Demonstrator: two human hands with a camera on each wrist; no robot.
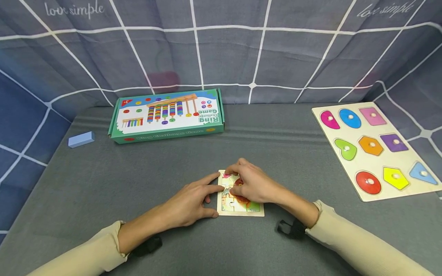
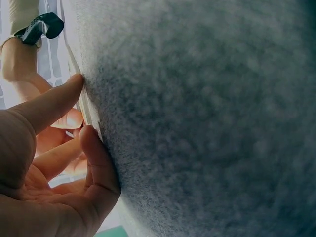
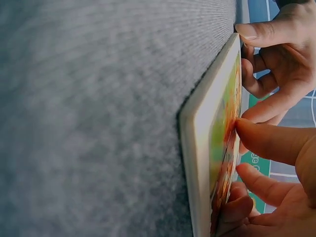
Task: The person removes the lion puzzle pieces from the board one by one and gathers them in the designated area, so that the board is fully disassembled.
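Note:
A small jigsaw puzzle (image 1: 241, 207) in a pale wooden frame lies flat on the grey cloth, with an orange and green picture partly hidden by fingers. Along its left edge my left hand (image 1: 190, 203) rests, thumb at the near corner, index finger at the far corner, and another fingertip over the picture. From the right, my right hand (image 1: 253, 182) reaches over the puzzle. Its thumb and index fingertips touch the surface, a gap between them. In the right wrist view the puzzle's frame (image 3: 200, 118) appears edge-on, no lifted piece visible.
A green ring game box (image 1: 167, 117) stands at the back left, with a light blue block (image 1: 81, 139) beside it. To the right lies a shape board (image 1: 352, 168) with several coloured knobbed pieces. A grey checked curtain (image 1: 228, 57) hangs behind.

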